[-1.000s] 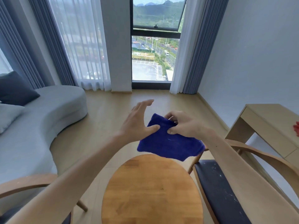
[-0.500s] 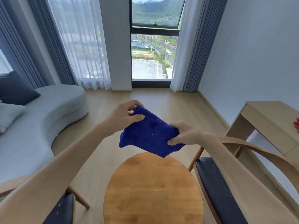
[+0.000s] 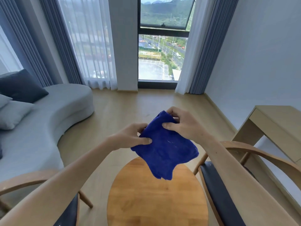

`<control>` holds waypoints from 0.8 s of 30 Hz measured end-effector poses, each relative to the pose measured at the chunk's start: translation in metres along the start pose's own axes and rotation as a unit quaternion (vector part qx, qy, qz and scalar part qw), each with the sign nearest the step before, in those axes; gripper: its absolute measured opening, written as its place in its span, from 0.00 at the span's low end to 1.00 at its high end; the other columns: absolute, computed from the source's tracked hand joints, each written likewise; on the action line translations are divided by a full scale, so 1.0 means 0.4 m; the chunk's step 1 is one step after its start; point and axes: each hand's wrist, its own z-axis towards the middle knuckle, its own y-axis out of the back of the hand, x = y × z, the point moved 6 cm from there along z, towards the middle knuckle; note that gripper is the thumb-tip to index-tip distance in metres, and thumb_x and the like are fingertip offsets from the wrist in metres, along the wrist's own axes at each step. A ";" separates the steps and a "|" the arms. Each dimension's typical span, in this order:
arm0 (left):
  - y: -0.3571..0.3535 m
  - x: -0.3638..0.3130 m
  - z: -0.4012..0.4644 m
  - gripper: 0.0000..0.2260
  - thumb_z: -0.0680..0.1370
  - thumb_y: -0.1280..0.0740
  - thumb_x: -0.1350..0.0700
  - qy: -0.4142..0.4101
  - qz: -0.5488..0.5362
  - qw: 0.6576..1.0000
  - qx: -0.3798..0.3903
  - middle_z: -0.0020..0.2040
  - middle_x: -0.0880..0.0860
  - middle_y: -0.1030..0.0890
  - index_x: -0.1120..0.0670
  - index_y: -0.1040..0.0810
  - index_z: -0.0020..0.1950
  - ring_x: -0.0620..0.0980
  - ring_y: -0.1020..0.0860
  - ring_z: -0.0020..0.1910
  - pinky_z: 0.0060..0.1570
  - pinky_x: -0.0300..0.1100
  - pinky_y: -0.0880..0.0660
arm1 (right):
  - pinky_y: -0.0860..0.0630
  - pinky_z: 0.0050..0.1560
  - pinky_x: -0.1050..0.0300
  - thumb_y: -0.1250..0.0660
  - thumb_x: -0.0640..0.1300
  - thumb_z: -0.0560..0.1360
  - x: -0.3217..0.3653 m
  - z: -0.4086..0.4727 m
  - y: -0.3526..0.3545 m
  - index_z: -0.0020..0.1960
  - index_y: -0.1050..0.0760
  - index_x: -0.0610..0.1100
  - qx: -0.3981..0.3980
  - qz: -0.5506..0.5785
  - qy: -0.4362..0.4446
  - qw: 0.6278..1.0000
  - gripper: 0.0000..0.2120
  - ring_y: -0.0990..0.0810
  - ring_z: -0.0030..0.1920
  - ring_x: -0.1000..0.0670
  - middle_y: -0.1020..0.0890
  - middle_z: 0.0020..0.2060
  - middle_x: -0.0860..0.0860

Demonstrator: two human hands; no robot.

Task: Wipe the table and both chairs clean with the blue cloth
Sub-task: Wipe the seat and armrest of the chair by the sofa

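A folded blue cloth (image 3: 164, 152) hangs in the air above the far edge of the round wooden table (image 3: 156, 201). My left hand (image 3: 132, 137) pinches its left edge between thumb and fingers. My right hand (image 3: 180, 124) grips its upper right corner. A wooden chair with a dark seat (image 3: 219, 196) stands right of the table, with white specks on the seat. A second chair (image 3: 68, 211) stands to the left, its curved wooden arm (image 3: 29, 180) partly hidden by my left forearm.
A grey curved sofa (image 3: 48, 116) with cushions fills the left side. A light wooden desk (image 3: 276, 124) stands against the right wall. Curtains and a tall window lie ahead beyond bare wooden floor (image 3: 130, 103).
My left hand went from open beside the cloth to pinching its left edge. My right hand moved up to the cloth's top corner, and the cloth now hangs lower over the table.
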 end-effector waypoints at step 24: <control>-0.014 -0.057 0.070 0.08 0.70 0.33 0.57 -0.067 0.336 0.940 -0.009 0.42 0.45 0.29 0.47 0.30 0.38 0.48 0.27 0.42 0.41 0.42 0.26 | 0.21 0.47 0.55 0.33 0.35 0.71 -0.063 -0.029 -0.041 0.53 0.19 0.44 0.106 -0.181 -0.013 0.978 0.12 0.20 0.44 0.52 0.16 0.43 0.51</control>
